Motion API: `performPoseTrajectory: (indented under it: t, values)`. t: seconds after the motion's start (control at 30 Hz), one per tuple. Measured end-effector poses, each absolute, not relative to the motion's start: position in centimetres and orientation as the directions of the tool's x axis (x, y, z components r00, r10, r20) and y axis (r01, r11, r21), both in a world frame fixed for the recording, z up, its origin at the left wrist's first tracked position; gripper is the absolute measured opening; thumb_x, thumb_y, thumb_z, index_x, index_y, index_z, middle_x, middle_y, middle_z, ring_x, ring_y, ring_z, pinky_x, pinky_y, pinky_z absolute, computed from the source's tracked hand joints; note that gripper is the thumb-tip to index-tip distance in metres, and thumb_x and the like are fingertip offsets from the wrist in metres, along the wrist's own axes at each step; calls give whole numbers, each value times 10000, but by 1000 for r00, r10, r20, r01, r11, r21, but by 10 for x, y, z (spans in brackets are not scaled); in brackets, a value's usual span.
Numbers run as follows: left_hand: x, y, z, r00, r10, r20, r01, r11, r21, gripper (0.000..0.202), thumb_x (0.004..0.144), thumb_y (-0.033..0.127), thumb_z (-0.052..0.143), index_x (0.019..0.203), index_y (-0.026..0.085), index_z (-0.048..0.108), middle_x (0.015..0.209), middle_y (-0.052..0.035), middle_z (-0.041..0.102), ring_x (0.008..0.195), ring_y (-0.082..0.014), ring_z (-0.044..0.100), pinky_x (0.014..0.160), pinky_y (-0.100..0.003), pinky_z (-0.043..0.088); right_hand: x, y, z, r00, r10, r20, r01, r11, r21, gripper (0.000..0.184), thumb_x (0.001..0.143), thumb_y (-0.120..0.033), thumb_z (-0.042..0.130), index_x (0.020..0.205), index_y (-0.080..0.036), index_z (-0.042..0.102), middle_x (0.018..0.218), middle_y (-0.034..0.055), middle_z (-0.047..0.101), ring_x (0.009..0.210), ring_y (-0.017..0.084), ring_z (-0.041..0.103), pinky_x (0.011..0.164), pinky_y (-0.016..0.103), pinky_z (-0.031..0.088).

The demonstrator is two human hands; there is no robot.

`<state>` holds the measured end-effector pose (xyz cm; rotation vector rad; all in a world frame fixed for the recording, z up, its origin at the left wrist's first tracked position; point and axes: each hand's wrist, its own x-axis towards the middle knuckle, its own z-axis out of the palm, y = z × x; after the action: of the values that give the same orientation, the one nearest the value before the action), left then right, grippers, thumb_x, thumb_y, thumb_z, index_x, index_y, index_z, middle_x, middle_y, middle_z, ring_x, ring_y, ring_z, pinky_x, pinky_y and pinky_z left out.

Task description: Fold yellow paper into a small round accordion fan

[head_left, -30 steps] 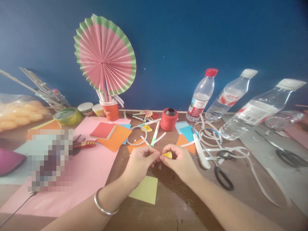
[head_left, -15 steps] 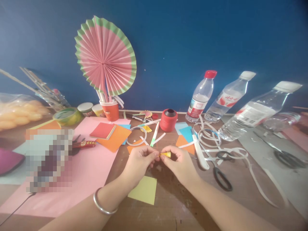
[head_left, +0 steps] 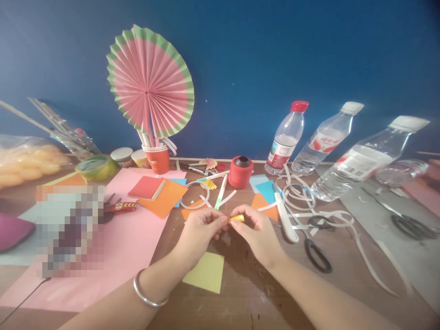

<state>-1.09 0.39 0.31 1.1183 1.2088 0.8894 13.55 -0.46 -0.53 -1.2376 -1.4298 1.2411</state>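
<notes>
Both hands meet over the middle of the wooden table (head_left: pixel 240 293). My left hand (head_left: pixel 201 231) and my right hand (head_left: pixel 256 231) pinch a small folded yellow paper piece (head_left: pixel 237 218) between their fingertips, each at one end. A silver bangle (head_left: pixel 146 293) sits on my left wrist. Under the hands lies a yellow-green paper square (head_left: pixel 206 271). Beyond the fingers lie orange paper bits (head_left: pixel 263 201) and a white-green stick (head_left: pixel 221 191).
A pink-and-green paper fan (head_left: pixel 151 80) stands in an orange cup (head_left: pixel 160 158). A red thread spool (head_left: pixel 240 171), three plastic bottles (head_left: pixel 287 137), black scissors (head_left: pixel 314 250), white paper strips (head_left: pixel 299 195), coloured sheets (head_left: pixel 161 192) and a large pink sheet (head_left: pixel 113 247) cover the table.
The yellow piece has been pressed from a small fan shape into a tighter, narrower fold. Both hands shifted slightly up and away; the rest stayed still.
</notes>
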Motion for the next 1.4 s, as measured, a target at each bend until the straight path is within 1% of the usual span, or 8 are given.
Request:
performPoseTrajectory:
  t: [0.27,0.5,0.77,1.0,1.13,1.2,1.3,1.4]
  values:
    - [-11,4,2,201,945,-260,25,260,965,177,698,323,587,672,148,576,601,5,583,472,-56,437,450,-179,313,135,-3,-8,-84,996,-40,194,-22,-981,106,730,-233,469,733,-175,557,628,-17,544,550,111,457,512,218,350]
    - [-11,4,2,225,937,-266,-40,282,958,157,701,309,587,686,156,559,596,20,568,480,-56,437,458,-177,319,136,0,-8,-102,992,-75,49,-70,-996,90,706,-226,500,679,-163,558,577,-24,519,556,109,463,541,223,362]
    - [-11,5,3,240,936,-259,-47,278,960,146,703,297,584,677,160,539,596,29,559,486,-55,442,451,-176,318,136,0,-9,-103,991,-82,18,-81,-997,87,710,-216,506,661,-165,557,559,-32,520,549,101,463,537,214,355]
    - [-12,5,2,268,929,-257,-57,281,958,139,729,289,566,700,165,513,604,34,548,486,-53,447,452,-174,326,136,1,-9,-107,992,-71,24,-69,-997,92,715,-219,499,674,-159,555,568,-25,519,546,100,456,526,215,350]
    - [-12,6,1,268,926,-266,-45,288,957,150,728,293,568,696,160,507,603,29,549,483,-53,449,452,-176,327,136,0,-10,-117,992,-53,86,-43,-995,91,728,-233,486,695,-167,540,591,-25,506,543,103,452,526,221,365]
    - [-12,6,0,261,928,-266,-39,285,958,153,731,297,564,699,161,504,615,28,553,483,-51,446,452,-175,322,135,-1,-10,-66,998,4,150,14,-989,74,723,-231,505,769,-180,534,681,-12,530,581,109,472,551,227,388]
    - [-13,5,-3,237,935,-264,-27,278,960,154,735,306,560,714,165,503,633,28,554,488,-51,441,449,-173,311,135,-6,-9,79,970,231,345,191,-919,107,704,-200,544,805,-197,511,779,8,513,631,118,474,575,232,400]
    - [-14,5,-4,218,948,-231,-3,238,971,153,743,304,551,712,159,514,637,25,545,515,-54,448,480,-178,329,136,-12,-9,14,886,463,517,390,-762,44,736,-158,502,710,-192,511,719,8,484,616,117,465,560,231,387]
